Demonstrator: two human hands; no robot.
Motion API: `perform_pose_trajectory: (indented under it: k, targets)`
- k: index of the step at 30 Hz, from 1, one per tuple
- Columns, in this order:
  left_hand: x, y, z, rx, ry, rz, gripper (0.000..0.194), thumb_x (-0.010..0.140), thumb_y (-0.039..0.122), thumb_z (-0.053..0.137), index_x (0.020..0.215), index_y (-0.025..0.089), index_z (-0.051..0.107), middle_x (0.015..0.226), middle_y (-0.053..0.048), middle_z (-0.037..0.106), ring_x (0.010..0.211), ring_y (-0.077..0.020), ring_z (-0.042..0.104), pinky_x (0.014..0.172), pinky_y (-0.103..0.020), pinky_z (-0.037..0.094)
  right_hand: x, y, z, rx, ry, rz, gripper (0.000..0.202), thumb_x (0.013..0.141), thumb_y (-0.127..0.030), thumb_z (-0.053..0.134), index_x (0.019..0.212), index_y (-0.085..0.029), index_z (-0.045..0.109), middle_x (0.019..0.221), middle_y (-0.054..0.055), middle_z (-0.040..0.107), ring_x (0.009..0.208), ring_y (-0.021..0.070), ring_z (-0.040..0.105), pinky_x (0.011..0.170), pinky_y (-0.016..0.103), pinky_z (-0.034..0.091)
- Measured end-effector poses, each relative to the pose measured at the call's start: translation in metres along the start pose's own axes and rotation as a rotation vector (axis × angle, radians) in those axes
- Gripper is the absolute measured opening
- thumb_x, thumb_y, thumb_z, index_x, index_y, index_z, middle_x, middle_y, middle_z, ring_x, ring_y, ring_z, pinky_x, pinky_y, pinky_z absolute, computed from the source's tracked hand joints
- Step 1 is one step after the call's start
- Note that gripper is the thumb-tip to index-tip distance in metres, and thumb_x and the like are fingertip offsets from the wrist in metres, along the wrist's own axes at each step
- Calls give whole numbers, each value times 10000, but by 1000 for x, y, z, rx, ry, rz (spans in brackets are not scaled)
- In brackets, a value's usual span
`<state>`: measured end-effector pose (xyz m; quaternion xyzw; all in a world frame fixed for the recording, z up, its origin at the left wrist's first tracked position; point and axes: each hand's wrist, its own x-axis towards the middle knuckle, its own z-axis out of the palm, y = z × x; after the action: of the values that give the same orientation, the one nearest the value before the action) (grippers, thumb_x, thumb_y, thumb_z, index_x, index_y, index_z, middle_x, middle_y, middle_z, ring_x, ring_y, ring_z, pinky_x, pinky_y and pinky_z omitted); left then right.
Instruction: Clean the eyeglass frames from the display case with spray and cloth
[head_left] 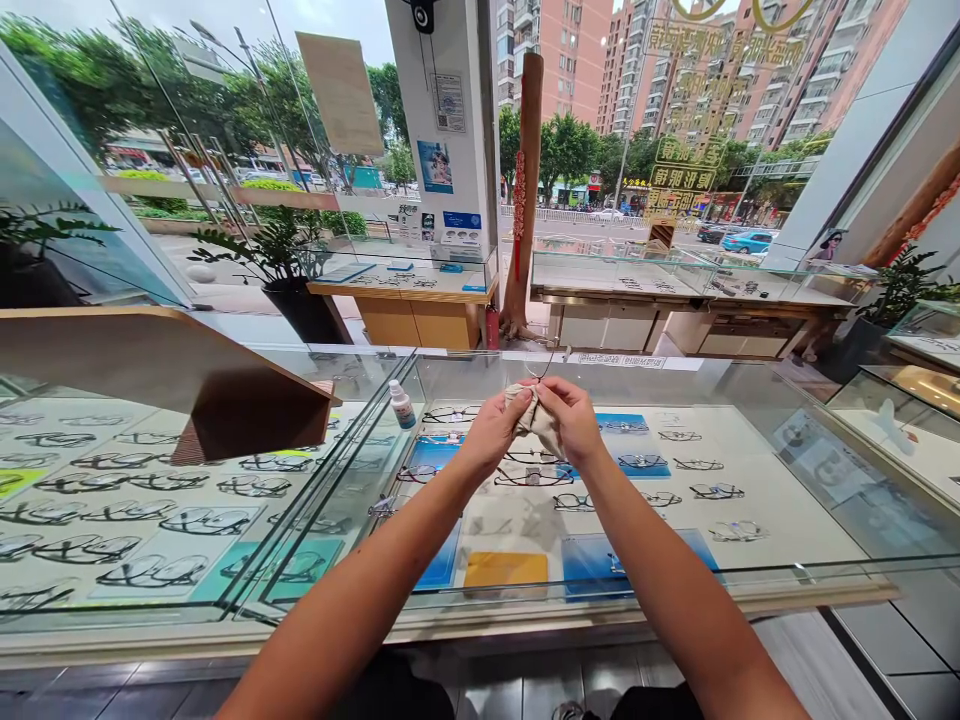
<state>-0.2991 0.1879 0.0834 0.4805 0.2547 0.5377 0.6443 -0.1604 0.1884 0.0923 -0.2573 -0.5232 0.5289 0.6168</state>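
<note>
Eyeglasses (541,374) poked up above the glass counter (600,590), between the left hand (491,432) and right hand (571,420), which both pinched a beige cloth (538,428) bunched against them.

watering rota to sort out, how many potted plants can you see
3: far-left plant, centre-left plant beside the wooden cabinet, and right-hand plant near the picture's edge. Others may be hidden.

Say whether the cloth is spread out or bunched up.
Bunched up: the cloth is gathered in creased folds between the left hand and the right hand.
</note>
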Motion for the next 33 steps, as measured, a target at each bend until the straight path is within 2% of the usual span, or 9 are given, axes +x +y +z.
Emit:
perform_pose_trajectory:
  k: [4, 9, 12, 16, 21, 24, 28, 30, 33]
  targets:
    - [-3, 9, -3, -5, -100, -112, 476, 793, 504, 875, 1040, 130, 713, 845, -40, 671, 724, -129, 578, 675, -252, 444, 3, -1, -4, -18, 35, -15, 288, 791, -516, 844, 868, -239, 823, 950, 49, 801, 801, 202, 678, 773, 343, 547]
    - [-7, 14, -2, 5, -186, -94, 563, 738, 371, 939, 1189, 135, 700, 844, -19, 630, 710, -104, 534, 661, -238, 392, 4, 0, -7, -19, 55, -4, 286, 798, -505, 833, 879, -231, 827, 925, 45, 796, 782, 194, 663, 755, 334, 534]
    - [-6, 10, 0, 38, -120, -59, 572, 749, 394, 928, 1203, 144, 686, 824, -5, 613, 689, -96, 509, 637, -234, 361, 3, 2, -5, -28, 57, 4, 275, 828, -507, 806, 915, -247, 831, 943, 40, 798, 812, 202, 670, 762, 330, 536]
    - [-4, 4, 2, 34, -14, -15, 619, 748, 477, 915, 1209, 145, 671, 802, 8, 608, 700, -108, 517, 659, -237, 394, 1, 5, 0, -56, 57, -13, 274, 844, -506, 788, 938, -253, 834, 1040, 51, 813, 954, 238, 702, 883, 360, 550]
    - [-1, 2, 3, 43, 73, 7, 586, 741, 615, 872, 1049, 151, 691, 743, 26, 566, 672, -111, 484, 637, -237, 412, -1, 4, 2, -64, 29, -50, 239, 845, -494, 792, 889, -264, 837, 1042, 41, 820, 991, 245, 710, 965, 387, 544]
    - [-2, 7, 0, 11, 19, -67, 563, 765, 612, 856, 1083, 172, 703, 806, -2, 625, 719, -131, 536, 660, -243, 434, -1, 1, 1, -64, 44, -27, 251, 824, -503, 813, 885, -261, 843, 1012, 47, 821, 922, 242, 714, 906, 387, 559]
    - [-6, 16, -7, 16, -112, -154, 514, 752, 494, 899, 1098, 157, 721, 867, -35, 663, 716, -127, 551, 648, -246, 418, 1, -2, -2, -18, 104, 16, 276, 770, -495, 852, 870, -238, 852, 951, 58, 819, 843, 230, 705, 816, 370, 562]
    - [-7, 18, -8, 37, -148, -146, 527, 737, 436, 920, 1131, 150, 718, 874, -37, 662, 698, -115, 538, 641, -245, 398, 2, -2, -3, -4, 119, 20, 270, 762, -484, 858, 863, -233, 853, 937, 57, 818, 831, 223, 702, 804, 362, 562]
    - [-6, 14, -8, 76, -140, -95, 577, 738, 432, 923, 1189, 147, 704, 847, -22, 639, 668, -100, 504, 609, -240, 353, 2, 0, -4, -26, 97, 23, 273, 795, -489, 830, 905, -241, 856, 939, 54, 820, 830, 223, 702, 790, 358, 562]
